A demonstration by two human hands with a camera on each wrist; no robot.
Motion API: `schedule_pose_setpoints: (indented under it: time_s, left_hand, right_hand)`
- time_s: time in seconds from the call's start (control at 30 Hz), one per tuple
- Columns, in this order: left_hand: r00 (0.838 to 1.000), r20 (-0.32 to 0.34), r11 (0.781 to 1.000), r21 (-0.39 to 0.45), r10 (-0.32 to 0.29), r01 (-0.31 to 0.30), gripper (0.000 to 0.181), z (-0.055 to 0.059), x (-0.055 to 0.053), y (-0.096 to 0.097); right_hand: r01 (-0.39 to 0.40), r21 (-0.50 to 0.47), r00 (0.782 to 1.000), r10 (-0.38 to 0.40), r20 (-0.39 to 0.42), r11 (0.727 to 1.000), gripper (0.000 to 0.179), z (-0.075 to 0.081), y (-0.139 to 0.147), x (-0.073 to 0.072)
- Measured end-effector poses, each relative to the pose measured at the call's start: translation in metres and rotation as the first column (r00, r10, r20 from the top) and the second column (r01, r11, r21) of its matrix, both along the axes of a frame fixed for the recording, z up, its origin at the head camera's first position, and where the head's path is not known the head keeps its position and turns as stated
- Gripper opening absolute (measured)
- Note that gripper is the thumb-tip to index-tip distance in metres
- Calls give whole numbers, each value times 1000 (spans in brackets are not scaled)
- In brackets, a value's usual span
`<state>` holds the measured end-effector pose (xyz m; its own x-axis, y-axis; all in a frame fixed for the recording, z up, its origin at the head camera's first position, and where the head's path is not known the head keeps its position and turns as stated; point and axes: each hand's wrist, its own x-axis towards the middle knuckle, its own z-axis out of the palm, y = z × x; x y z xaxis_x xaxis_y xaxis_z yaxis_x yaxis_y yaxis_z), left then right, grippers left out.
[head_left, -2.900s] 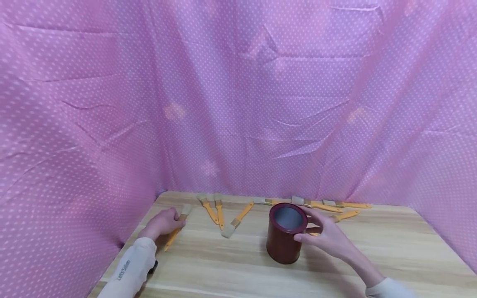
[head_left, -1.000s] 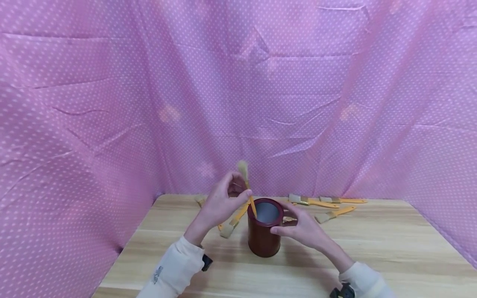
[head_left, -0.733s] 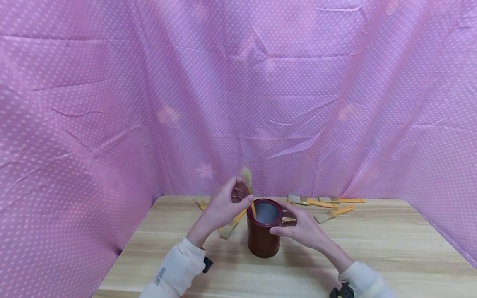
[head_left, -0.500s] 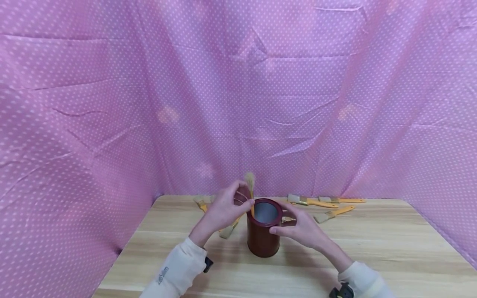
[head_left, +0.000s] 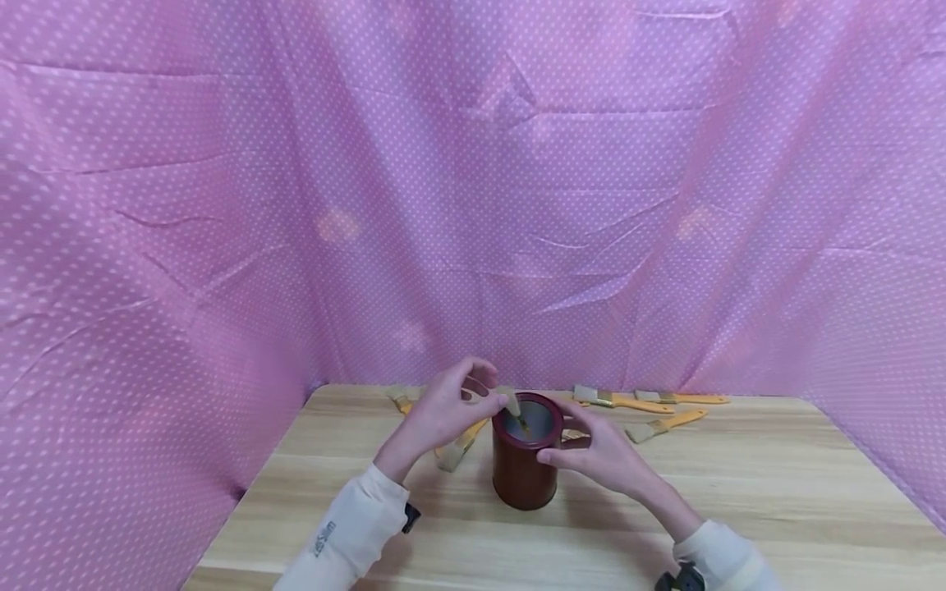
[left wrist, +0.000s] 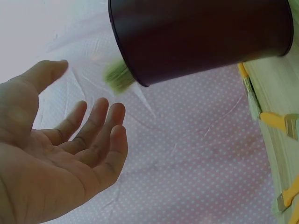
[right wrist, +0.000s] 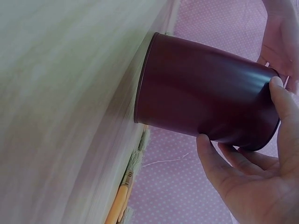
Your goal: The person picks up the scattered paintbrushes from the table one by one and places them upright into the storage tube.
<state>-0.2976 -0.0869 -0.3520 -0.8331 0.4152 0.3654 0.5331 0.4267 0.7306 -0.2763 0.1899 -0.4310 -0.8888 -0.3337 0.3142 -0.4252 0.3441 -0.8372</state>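
A dark red cylindrical can (head_left: 523, 476) stands upright on the wooden table, its top uncovered. Thumb and fingers of my right hand (head_left: 609, 455) grip its right side near the rim; the right wrist view shows them spread around the wall. One paintbrush (head_left: 523, 423) leans inside, handle down, with pale bristles (left wrist: 119, 77) poking out past the rim. Beside that rim hovers my left hand (head_left: 447, 406), fingers loosely bent and thumb apart. The left wrist view shows a gap between this hand and the bristles, and nothing in its grasp.
Several yellow-handled paintbrushes lie along the back of the table (head_left: 332, 492): one brush (head_left: 451, 455) left of the can, partly behind my left hand, and another brush (head_left: 665, 423) at the right. Pink dotted cloth (head_left: 591, 205) hangs behind and at both sides.
My left hand lifted a paintbrush from the table's left, carried it to the can and released it; the brush dropped inside. The can, held by my right hand, shifted left.
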Motion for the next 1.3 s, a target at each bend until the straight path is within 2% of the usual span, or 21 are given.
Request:
schedule_pose_setpoints:
  time_s: [0.13,0.23,0.37,0.47,0.6,0.73,0.8,0.87,0.97,1.13,1.3]
  left_hand:
    - [999,-23,999,5,36,-36,48,1,-5,-4]
    - [997,-32,998,18,68,-67,44,-2,-12,-9]
    - [989,7,988,25,149,-149,41,-11,-24,-18]
    - [975,42,976,1,216,-217,42,-20,-32,-25]
    - [950,74,952,-63,303,-299,52,-31,-41,-34]
    - [909,109,911,-147,402,-385,64,-45,-51,-44]
    - [887,120,887,-192,447,-421,64,-55,-58,-51]
    - [866,130,862,-241,484,-445,65,-66,-63,-58]
    - [844,147,837,-300,515,-458,65,-81,-71,-69]
    - [822,216,830,-339,527,-443,63,-99,-78,-86]
    - [797,281,830,-348,535,-435,57,-104,-81,-93]
  right_hand:
    - [12,5,1000,-12,0,1000,75,-2,1,-3]
    - [15,1,1000,-15,-3,1000,75,-2,0,-4]
    - [8,1,1000,-8,-12,1000,75,-3,0,-5]
    - [0,1,1000,0,-9,1000,75,-3,0,-5]
    - [-2,-4,1000,2,8,1000,75,-2,0,-3]
    - [7,-2,1000,-7,17,1000,75,-2,0,-2]
    - [3,-7,1000,-3,15,1000,75,-2,0,-3]
    - [0,-11,1000,0,14,1000,75,-3,1,-2]
    - [-15,-20,1000,15,9,1000,75,-4,1,-2]
    - [-17,-17,1000,17,6,1000,75,-4,1,-1]
    - [-6,-7,1000,6,2,1000,76,-2,2,1]
